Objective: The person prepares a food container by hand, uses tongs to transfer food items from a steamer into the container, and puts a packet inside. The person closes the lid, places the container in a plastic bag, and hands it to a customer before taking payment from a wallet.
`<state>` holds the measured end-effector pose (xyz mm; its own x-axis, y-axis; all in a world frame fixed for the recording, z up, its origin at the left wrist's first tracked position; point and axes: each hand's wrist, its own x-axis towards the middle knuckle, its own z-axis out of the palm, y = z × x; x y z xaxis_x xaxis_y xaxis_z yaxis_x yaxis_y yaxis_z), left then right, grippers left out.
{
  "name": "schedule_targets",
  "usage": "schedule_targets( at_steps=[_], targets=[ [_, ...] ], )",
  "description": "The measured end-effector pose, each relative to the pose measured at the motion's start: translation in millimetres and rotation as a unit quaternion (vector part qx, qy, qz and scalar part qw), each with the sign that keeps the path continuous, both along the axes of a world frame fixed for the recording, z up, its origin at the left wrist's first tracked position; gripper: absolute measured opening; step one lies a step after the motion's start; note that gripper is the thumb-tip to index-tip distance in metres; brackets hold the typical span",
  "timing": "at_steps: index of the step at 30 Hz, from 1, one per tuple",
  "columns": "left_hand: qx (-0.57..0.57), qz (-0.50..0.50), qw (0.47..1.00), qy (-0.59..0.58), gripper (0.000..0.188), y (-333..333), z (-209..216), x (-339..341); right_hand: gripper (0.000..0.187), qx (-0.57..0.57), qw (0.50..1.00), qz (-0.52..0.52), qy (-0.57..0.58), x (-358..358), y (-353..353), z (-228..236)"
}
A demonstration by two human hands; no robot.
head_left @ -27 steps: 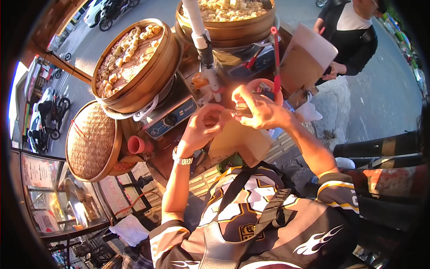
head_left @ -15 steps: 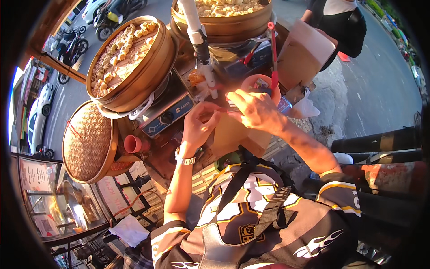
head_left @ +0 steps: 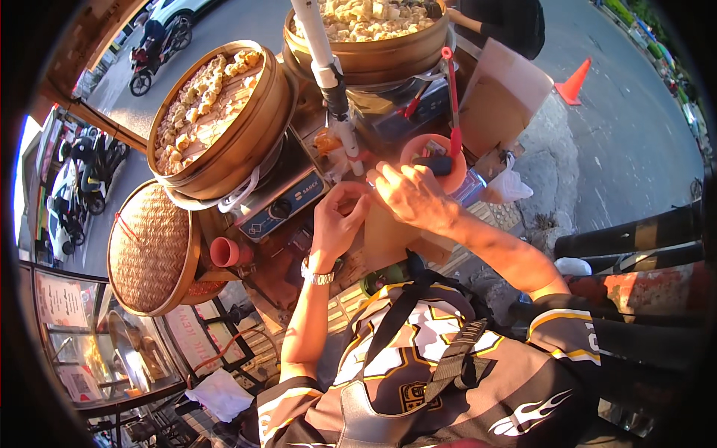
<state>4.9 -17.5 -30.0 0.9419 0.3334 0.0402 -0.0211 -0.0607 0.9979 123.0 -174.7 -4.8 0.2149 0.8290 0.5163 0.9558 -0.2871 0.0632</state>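
My left hand (head_left: 340, 222), with a metal watch on its wrist, is raised over the front of the stall, thumb and index finger pinched together. Just right of it is my right hand (head_left: 415, 196), its fingers curled inward beside a pink bucket (head_left: 461, 178). Whatever either hand pinches is too small or hidden to name. A dark object (head_left: 433, 164) and red-handled tongs (head_left: 455, 112) stick out of the bucket. Below my hands a brown cardboard piece (head_left: 390, 235) shows. To the upper left, a round bamboo steamer (head_left: 243, 160) holds small dumplings (head_left: 198, 101).
A second dumpling-filled steamer (head_left: 373, 58) stands behind. A white pole (head_left: 312, 37) rises between them. Around lie a stove (head_left: 284, 203), woven lid (head_left: 153, 246), reddish cup (head_left: 228, 252), upright cardboard (head_left: 497, 97) and white plastic bag (head_left: 510, 183). An orange cone (head_left: 573, 82) marks the road.
My hands, whose fingertips nearly met before, have drawn slightly apart. The right hand turned, its fingers curling more. The person at the upper right is now mostly out of view.
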Motion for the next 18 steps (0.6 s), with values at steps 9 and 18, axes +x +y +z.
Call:
schedule_targets(
  at_steps=[9, 18],
  targets=[
    [0.007, 0.048, 0.999, 0.013, 0.019, 5.5, -20.0, 3.1, 0.051, -0.034, 0.990, -0.054, 0.125, -11.9, -9.0, -11.8],
    [-0.151, 0.099, 0.983, 0.031, 0.017, 21.7, -23.6, 3.8, 0.037, -0.063, 0.954, 0.130, 0.264, -62.4, -38.3, -42.8]
  ],
)
